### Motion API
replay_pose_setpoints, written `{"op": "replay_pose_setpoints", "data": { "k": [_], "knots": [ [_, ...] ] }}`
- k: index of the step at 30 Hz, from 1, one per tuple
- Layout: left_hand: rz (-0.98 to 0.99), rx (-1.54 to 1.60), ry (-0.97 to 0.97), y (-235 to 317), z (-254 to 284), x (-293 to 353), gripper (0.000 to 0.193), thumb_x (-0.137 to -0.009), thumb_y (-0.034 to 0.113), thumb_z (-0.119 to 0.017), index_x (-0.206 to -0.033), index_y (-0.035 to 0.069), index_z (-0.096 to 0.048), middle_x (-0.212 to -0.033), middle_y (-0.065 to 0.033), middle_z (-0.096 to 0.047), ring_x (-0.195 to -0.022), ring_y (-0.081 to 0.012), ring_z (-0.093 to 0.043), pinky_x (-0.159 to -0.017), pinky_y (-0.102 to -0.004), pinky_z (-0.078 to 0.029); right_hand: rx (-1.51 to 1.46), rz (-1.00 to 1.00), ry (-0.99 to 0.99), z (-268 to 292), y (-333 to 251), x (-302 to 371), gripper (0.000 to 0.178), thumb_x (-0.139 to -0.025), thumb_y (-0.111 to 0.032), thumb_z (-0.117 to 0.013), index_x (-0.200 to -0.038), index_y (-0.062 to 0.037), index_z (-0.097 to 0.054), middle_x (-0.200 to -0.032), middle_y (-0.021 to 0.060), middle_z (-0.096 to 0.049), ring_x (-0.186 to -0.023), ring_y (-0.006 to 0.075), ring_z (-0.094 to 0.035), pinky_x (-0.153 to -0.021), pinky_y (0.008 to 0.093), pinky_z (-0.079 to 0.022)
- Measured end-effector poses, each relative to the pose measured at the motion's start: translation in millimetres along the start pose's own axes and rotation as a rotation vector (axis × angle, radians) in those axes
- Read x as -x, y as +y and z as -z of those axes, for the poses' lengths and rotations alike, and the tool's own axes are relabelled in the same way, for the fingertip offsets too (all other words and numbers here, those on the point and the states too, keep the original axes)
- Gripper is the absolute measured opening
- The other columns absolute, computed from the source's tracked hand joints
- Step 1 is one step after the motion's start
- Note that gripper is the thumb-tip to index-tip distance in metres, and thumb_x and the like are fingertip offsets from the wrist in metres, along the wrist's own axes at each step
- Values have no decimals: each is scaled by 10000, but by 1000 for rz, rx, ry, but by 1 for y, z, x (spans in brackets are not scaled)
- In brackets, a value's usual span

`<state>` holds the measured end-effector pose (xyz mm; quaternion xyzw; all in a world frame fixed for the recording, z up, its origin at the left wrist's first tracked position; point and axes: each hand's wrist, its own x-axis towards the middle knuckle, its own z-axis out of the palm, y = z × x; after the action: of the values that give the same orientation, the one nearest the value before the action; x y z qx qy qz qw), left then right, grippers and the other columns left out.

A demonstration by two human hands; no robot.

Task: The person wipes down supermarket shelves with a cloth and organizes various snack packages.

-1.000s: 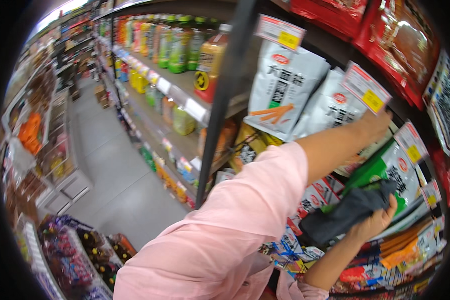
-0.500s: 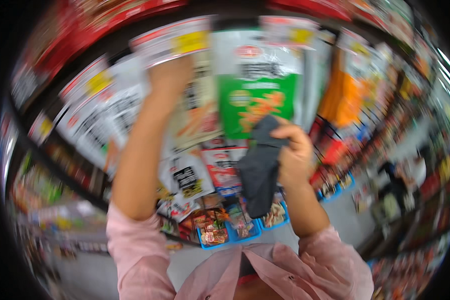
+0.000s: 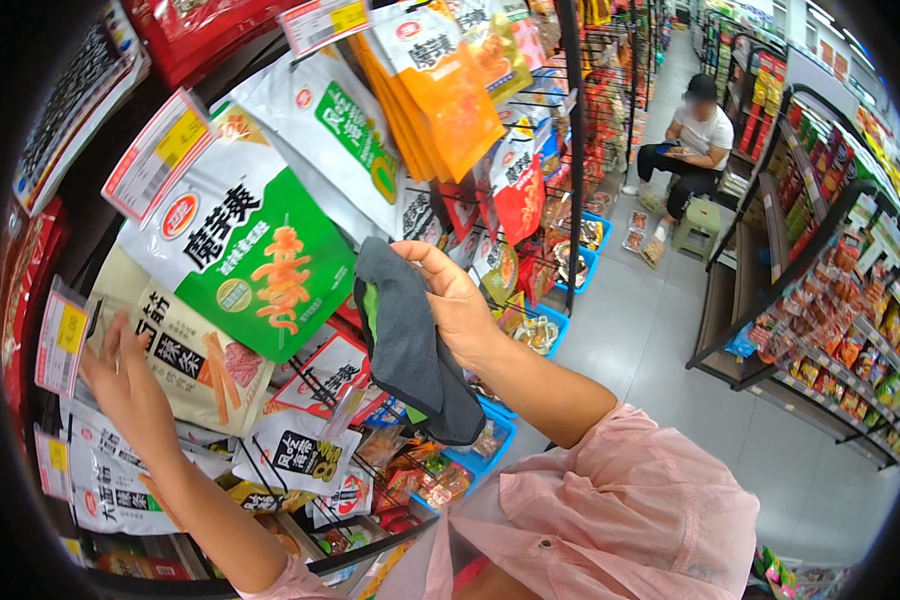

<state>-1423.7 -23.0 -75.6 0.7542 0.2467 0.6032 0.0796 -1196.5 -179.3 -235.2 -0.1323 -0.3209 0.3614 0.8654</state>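
Observation:
My right hand (image 3: 457,305) grips a dark grey cloth (image 3: 410,345) with green patches, which hangs down in front of the snack rack. My left hand (image 3: 128,388), fingers apart, is at the left edge of a cream snack pouch (image 3: 195,345); I cannot tell whether it touches the pouch. Above that pouch hangs a green and white snack pouch (image 3: 260,250). Farther right are a silver-white pouch (image 3: 330,125) and orange and white pouches (image 3: 435,90). A price tag (image 3: 62,340) hangs just above my left hand.
Blue baskets (image 3: 490,445) of packed snacks stand low along the rack. Down the aisle a person (image 3: 698,140) in a white top sits near a green stool (image 3: 698,225), with packets on the floor. A dark shelf unit (image 3: 735,290) borders the aisle's right side.
The view has swung right, bringing the aisle and seated person into sight. My left hand has come out from behind a price tag, with its fingers apart. The cloth stays in my right hand.

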Motion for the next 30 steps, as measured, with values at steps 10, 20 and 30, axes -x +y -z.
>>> {"op": "replay_pose_setpoints", "data": {
  "k": [10, 20, 30],
  "knots": [
    [-133, 444, -649, 90, 13, 153, 137, -790, 46, -580, -906, -23, -596, -1087, -199, -584, -661, -118, -579, -558, -219, -425, 95, -151, 224, 1, -8, 34, 194, -942, -104, -460, -1122, -62, -518, -940, 59, -607, -809, 140, -607, -713, 273, -508],
    [398, 642, -959, 74, 10, 218, 139, -801, 41, -619, -879, -39, -537, -1236, -258, -495, -641, -139, -631, -567, -255, -496, 629, -250, -441, 15, -25, 87, 190, -944, -102, -359, -1033, -16, -503, -871, 43, -547, -826, 114, -493, -732, 265, -417],
    [791, 670, -594, 127, -40, 303, 577, -789, 83, -668, -1284, -3, -385, -1186, -88, -509, -1071, -151, -505, -913, -277, -399, 862, -182, -474, 15, -50, 145, 281, -816, -4, -474, -1088, -57, -522, -1162, 123, -488, -1083, 245, -478, -947, 362, -361]
  ]
}}
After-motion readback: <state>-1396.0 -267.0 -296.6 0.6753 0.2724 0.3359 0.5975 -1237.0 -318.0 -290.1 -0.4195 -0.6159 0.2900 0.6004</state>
